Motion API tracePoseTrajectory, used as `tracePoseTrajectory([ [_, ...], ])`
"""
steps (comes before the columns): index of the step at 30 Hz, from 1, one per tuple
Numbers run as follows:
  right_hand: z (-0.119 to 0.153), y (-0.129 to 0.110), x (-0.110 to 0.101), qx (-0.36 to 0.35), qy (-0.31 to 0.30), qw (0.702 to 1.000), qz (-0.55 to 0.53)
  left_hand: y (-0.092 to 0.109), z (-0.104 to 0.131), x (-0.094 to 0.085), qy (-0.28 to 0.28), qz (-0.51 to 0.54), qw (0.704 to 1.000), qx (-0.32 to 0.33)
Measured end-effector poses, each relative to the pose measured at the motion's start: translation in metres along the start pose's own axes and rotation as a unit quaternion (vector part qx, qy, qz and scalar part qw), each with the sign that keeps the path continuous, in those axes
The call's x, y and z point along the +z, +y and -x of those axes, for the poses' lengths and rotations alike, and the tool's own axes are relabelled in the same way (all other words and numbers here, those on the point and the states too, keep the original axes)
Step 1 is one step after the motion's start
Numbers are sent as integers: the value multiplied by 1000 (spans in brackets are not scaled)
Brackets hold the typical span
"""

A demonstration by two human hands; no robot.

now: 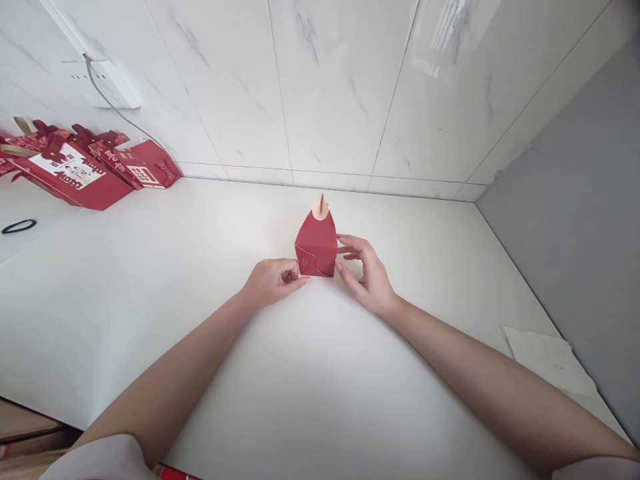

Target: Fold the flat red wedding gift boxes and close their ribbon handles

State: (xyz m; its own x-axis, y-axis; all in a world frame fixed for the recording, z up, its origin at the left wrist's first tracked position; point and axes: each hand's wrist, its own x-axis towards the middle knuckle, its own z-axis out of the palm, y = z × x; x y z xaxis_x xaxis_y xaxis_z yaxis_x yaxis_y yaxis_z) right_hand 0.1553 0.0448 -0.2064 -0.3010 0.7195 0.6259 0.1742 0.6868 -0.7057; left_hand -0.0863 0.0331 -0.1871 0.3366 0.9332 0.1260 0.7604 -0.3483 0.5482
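Observation:
A small red folded paper box (316, 248) lies on the white tabletop between my hands. Its pointed end has a pale pink, drop-shaped tip (321, 208) and faces the wall. Folded flaps with seams show on the near side. At the box's lower left corner is my left hand (275, 280), its fingers curled in and its thumb stretched along the near bottom edge. I see nothing inside the curled fingers. My right hand (367, 275) is on the right side, fingers apart and bent, fingertips at the box's edge. Whether they press on it I cannot tell.
Several red printed gift boxes (113, 193) with ribbons stand against the tiled wall at the left. A black loop (19, 227) lies near them. A grey cable (120, 115) hangs from a wall socket (113, 85). White sheets (543, 357) lie at the right edge.

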Motion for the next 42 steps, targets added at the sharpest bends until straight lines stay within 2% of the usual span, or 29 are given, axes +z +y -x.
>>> tracePoseTrajectory([
  [3,0,3,0,6,17,1000,15,1,1,1,35,19,999,1],
  [5,0,4,-1,3,23,999,33,2,2,2,79,41,996,5],
  [8,0,1,-3,-13,-11,998,68,4,3,3,148,44,987,43],
  [10,-1,-2,-4,-26,-44,995,84,4,4,3,164,14,983,77],
  [13,-2,-5,-4,-34,-72,993,85,5,4,3,148,-11,984,99],
  [18,-3,-7,-3,-31,-74,994,73,5,4,4,116,28,988,95],
  [23,-3,-11,-1,-33,-72,994,69,5,5,6,120,41,986,108],
  [28,0,-13,-2,-70,-68,994,40,13,10,6,122,14,972,199],
  [31,1,-9,-3,-63,-65,994,56,16,12,8,74,-48,967,238],
  [34,2,-4,-4,-23,-35,997,64,14,10,11,42,-79,971,221],
  [37,2,-2,-3,24,-15,999,42,10,8,11,105,-43,980,166],
  [39,2,-1,-3,51,-44,997,37,9,6,11,135,-12,984,116],
  [40,2,-1,-3,63,-68,995,37,9,5,11,131,-3,987,90],
  [42,2,-1,-3,83,-124,988,35,10,3,10,88,6,996,35],
])
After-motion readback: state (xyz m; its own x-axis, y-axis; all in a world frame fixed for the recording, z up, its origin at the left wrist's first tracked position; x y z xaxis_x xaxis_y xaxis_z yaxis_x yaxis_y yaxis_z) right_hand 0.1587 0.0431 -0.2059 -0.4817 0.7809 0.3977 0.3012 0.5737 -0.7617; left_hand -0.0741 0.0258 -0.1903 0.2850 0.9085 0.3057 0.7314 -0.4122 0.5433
